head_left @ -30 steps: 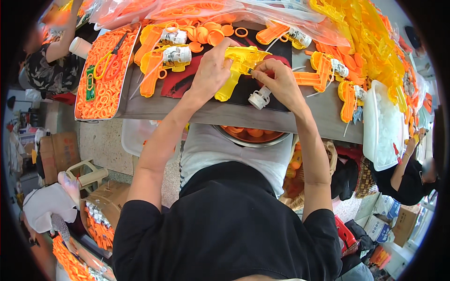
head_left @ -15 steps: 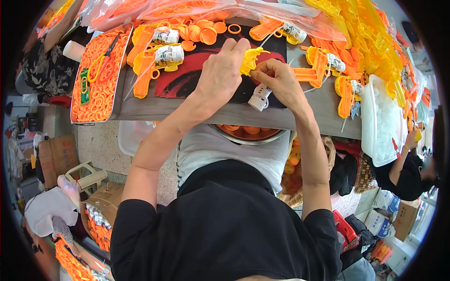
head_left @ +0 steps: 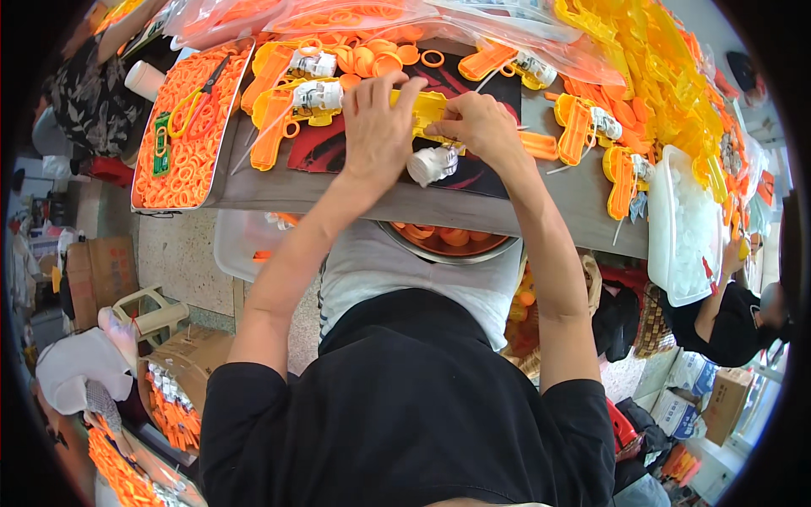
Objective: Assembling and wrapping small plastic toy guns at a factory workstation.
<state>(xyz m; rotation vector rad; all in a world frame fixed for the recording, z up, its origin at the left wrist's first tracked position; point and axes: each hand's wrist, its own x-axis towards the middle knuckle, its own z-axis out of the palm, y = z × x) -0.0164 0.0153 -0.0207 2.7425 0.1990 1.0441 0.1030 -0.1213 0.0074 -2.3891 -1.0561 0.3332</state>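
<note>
Head view: the left hand (head_left: 378,127) lies palm-down over a yellow toy-gun shell (head_left: 422,108) on the counter (head_left: 355,196), its grip closed on the shell's 9 o'clock end. The right hand (head_left: 483,127) pinches the 3 o'clock end, fingers narrow. The shell's long axis runs 9 to 3 o'clock between both hands, each equally near. A small white motor part (head_left: 432,165) sits just at 6 o'clock of the shell. A tray of orange rings (head_left: 187,127) lies well off at 9 o'clock.
</note>
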